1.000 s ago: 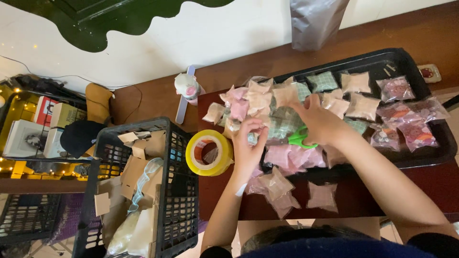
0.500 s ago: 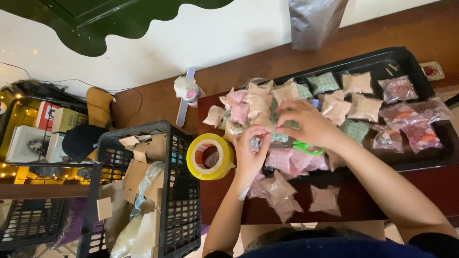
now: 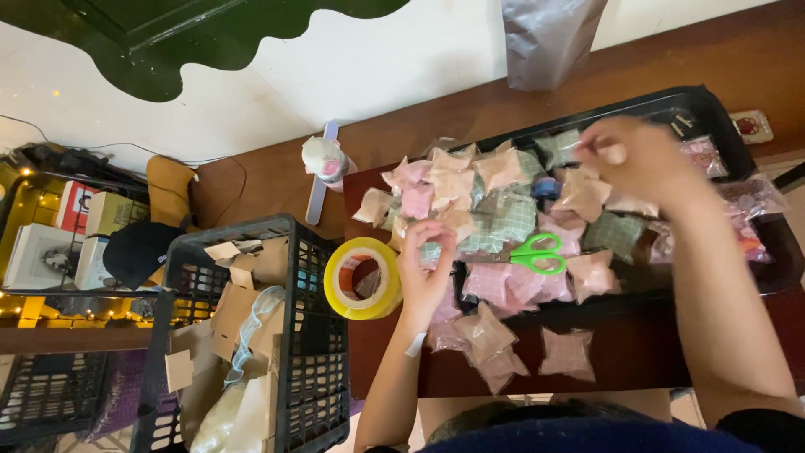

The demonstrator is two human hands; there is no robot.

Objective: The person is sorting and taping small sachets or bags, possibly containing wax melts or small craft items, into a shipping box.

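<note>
We see the dark wooden worktop (image 3: 394, 369) carrying a black plastic tray (image 3: 713, 105) heaped with small clear packets (image 3: 495, 218), green-handled scissors (image 3: 537, 254) lying on them, a yellow roll of tape (image 3: 363, 278) just left of the tray, and a black plastic crate of cardboard scraps (image 3: 310, 335) farther left.

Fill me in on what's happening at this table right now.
A person is sorting small clear packets of pink, beige and green cloth heaped on a black tray. The right hand reaches over the packets at the tray's far end, blurred. The left hand sits at the tray's near edge beside a roll of yellow tape. Green scissors lie on the pile. A black crate of cardboard scraps stands alongside.
</note>
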